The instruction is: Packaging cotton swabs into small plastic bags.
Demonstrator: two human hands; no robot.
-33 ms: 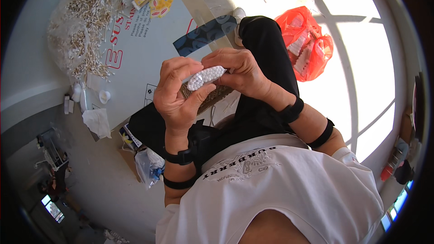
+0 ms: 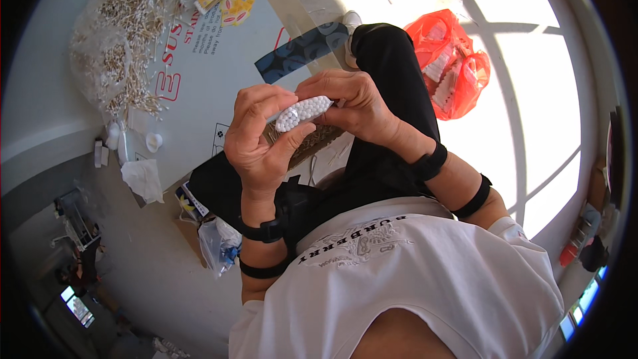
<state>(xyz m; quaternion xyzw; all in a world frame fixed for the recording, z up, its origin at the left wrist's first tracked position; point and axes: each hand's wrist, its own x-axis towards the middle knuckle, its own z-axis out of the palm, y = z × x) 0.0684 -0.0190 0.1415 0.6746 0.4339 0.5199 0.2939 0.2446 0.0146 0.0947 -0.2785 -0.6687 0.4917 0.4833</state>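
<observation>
Held item: compact bundle of white-tipped cotton swabs in clear wrap point(image 2: 304, 112), tips facing the camera, lying almost level, raised above the lap near picture centre.
Left hand point(image 2: 259, 139): closed around the bundle's left end; thumb pressed across its near face, fingers curled behind; the bundle juts out toward 2 o'clock from the palm.
Right hand point(image 2: 352, 103): closed over the bundle's right end from above; the bundle sits at 9 o'clock of this palm, fingertips touching its top edge.
Between hands: both touch the bundle, one at each end.
Beneath bundle: brown woven pad or board point(image 2: 309, 146), just below at 6 o'clock, partly hidden by the left thumb; what it is cannot be told.
Wrists: black bands on both forearms.
Lap: black trousers point(image 2: 392, 80), running off toward 12 o'clock.
Floor sheet: pale printed cardboard sheet point(image 2: 219, 73), at 10 o'clock of the hands.
Loose stock: heap of cotton swabs in a clear plastic bag point(image 2: 119, 40), far at 10 o'clock.
Yellow packets point(image 2: 232, 6): small, at 11 o'clock.
Red plastic bag point(image 2: 452, 66): holding white pieces, at 2 o'clock, well apart.
Crumpled white tissue point(image 2: 143, 179): at 8 o'clock.
</observation>
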